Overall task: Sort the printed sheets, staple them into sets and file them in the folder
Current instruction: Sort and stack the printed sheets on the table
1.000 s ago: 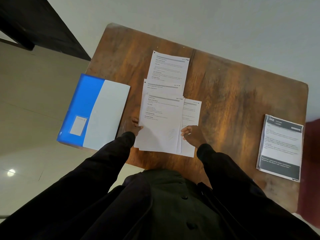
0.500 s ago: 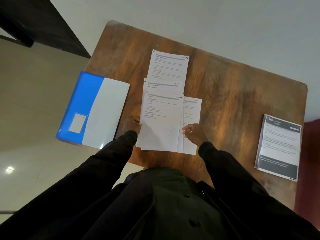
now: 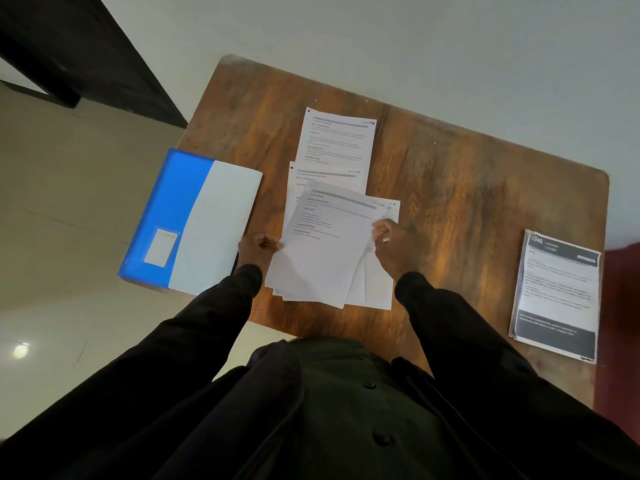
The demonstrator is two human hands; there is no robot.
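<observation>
Tilted clockwise since half a second ago, the top printed sheet (image 3: 322, 251) at frame centre is pinched at its right edge by the right hand (image 3: 389, 242), now higher. The left hand (image 3: 258, 249) grips the thin paper stack (image 3: 375, 289) at its left edge. Two loose sheets (image 3: 337, 136) lie above it on the grained wooden table (image 3: 467, 202). A glossy blue-and-white folder (image 3: 214, 223), closed, lies at left, and dark-banded leaflets (image 3: 557, 292) at right.

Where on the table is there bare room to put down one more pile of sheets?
The widest bare patch of the table lies between the right hand and the dark-banded stack. A narrow strip runs between the folder and the far sheet. The middle is crowded: overlapping sheets, gripped by both hands, the left hand beside the folder.
</observation>
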